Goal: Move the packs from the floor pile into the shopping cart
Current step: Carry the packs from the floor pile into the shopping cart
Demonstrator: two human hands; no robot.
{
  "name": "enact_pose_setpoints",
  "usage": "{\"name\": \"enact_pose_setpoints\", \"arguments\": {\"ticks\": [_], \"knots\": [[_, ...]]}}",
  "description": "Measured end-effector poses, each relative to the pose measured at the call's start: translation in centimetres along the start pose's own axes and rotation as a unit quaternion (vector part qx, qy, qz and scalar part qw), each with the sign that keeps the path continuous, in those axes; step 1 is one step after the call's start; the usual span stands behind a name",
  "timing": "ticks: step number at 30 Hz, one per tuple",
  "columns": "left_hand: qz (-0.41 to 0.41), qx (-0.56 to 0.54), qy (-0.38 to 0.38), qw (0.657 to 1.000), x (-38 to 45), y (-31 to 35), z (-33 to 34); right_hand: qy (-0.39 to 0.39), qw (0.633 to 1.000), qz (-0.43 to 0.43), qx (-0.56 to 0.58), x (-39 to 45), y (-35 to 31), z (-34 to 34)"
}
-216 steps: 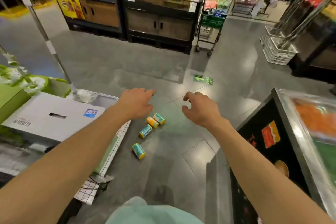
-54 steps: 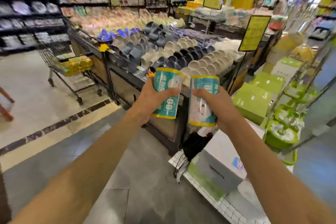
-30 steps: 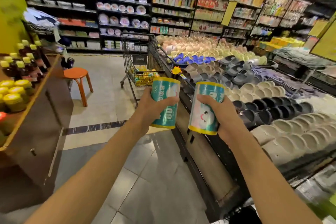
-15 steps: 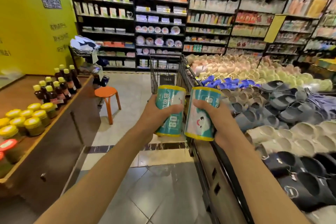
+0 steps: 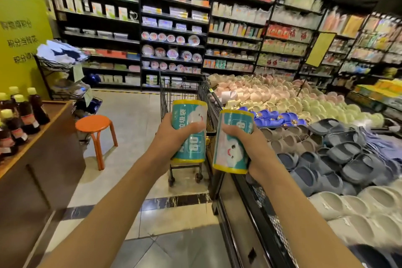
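Observation:
My left hand grips a teal cylindrical pack with yellow ends, held upright in front of me. My right hand grips a second teal pack with a cartoon face, also upright. Just beyond both packs stands a wire shopping cart in the aisle, its basket partly hidden behind the packs. The floor pile is out of view.
A slipper display table runs along the right, its dark metal edge close to my right arm. A wooden counter with bottles is at left, an orange stool beside it. Stocked shelves line the back wall.
I have turned away from the floor pile holding a pack in each hand. The cart has come nearer and now stands centred straight ahead behind the packs.

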State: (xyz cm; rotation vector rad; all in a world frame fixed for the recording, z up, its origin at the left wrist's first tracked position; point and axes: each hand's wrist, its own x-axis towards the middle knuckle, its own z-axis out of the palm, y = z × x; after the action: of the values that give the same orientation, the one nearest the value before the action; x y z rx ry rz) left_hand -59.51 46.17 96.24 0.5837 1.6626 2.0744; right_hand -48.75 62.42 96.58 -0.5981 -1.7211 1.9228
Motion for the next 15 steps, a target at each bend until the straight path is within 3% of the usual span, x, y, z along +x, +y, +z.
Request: {"name": "enact_pose_setpoints", "arguments": {"ticks": [15], "knots": [[-0.018, 0.005, 0.020, 1.000, 24.4, -3.8, -1.6, -0.025, 1.000, 0.014, -0.012, 25.2, 1.8, 2.0]]}}
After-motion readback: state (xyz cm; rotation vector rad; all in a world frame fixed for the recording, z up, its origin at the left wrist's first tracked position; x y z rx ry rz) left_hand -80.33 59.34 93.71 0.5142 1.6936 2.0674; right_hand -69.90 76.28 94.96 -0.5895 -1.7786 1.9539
